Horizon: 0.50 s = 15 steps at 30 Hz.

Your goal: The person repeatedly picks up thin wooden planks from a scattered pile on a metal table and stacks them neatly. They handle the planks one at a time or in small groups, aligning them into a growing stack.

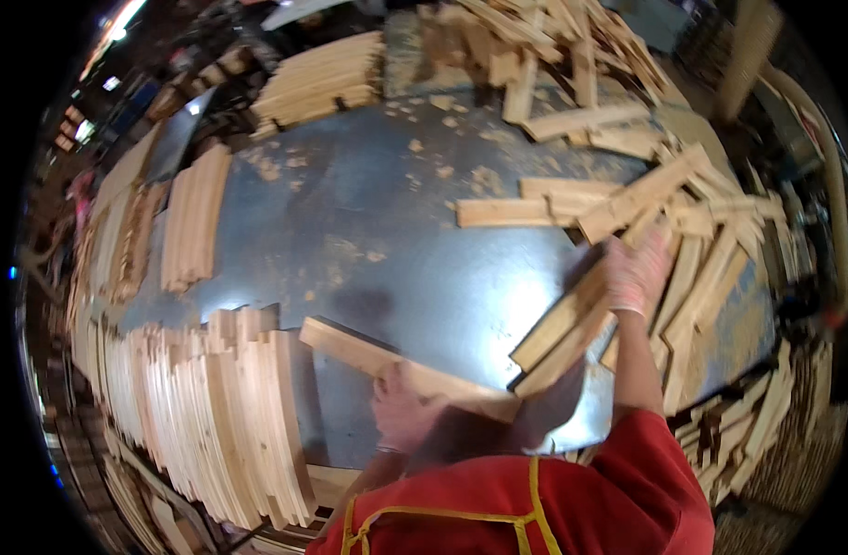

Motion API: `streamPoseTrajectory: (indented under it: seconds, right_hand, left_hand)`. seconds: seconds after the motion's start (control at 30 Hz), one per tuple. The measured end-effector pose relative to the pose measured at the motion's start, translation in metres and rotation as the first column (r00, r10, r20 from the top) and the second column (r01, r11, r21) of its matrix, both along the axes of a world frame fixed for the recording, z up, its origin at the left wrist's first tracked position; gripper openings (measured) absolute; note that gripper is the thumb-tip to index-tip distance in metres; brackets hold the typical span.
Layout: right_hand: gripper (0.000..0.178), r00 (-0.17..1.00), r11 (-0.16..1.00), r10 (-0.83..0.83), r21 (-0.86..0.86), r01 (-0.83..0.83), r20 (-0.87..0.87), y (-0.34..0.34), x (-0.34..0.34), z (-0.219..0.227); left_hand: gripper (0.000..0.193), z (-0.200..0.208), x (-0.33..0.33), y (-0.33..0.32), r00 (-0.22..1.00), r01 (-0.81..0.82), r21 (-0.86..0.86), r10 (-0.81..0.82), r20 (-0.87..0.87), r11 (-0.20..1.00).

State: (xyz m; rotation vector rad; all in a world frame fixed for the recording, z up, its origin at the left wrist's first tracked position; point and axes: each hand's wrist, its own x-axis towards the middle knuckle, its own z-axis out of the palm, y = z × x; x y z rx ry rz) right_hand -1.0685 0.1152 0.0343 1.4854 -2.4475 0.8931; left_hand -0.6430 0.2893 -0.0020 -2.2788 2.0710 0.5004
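Big grey metal table (pixel 368 240) carries everything; sawdust and chips scattered over its middle and far part.

Along the table's left edge and near-left corner: long rows of sorted wood slats (pixel 211 425) standing on edge, packed tight. A smaller flat stack (pixel 194 217) sits toward the far-left, another stack (pixel 317 83) at the far edge. Right edge and far-right corner: a loose heap of unsorted slats (pixel 683 240), criss-crossed, some hanging off the rim.

Right hand (pixel 635 273), gloved, is clamped on a bundle of two or three slats (pixel 564 328), lifted at a slant off the table's right part, low end pointing to the near edge. Left hand (pixel 401 412) is closed around one long slat (pixel 396 363), held near level above the near edge, its far end just beside the sorted rows.

Doing it well, my judgement: keep the L slat's faces parallel w/ the row before it goes in, else it wedges crooked & tips neighbours. Seat it flush vs the last piece, ends lined up. R bundle looks loosely fanned, so squeeze the ends square before moving it over; a slipped piece would drop on the near edge. Don't drag the bundle thru the heap, it'll pull others off the rim.
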Motion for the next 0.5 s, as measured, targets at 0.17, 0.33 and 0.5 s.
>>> streamPoseTrajectory:
  seconds: [0.17,0.33,0.5]
  right_hand:
    - [0.075,0.561,0.969,-0.073,-0.075,0.237,0.825,0.033,0.008,-0.041]
    - [0.084,0.213,0.961,0.158,-0.199,0.19,0.964,0.057,0.107,-0.068]
    - [0.076,0.0,0.976,0.193,-0.192,-0.105,0.981,0.074,0.271,-0.026]
  left_hand:
    - [0.098,0.005,0.015,-0.01,0.992,0.113,0.023,-0.111,-0.062,0.993]
    - [0.092,0.02,0.053,0.004,0.95,0.18,-0.008,-0.176,-0.258,0.984]
    - [0.087,0.06,0.071,0.04,0.861,0.143,0.021,-0.114,-0.496,0.99]
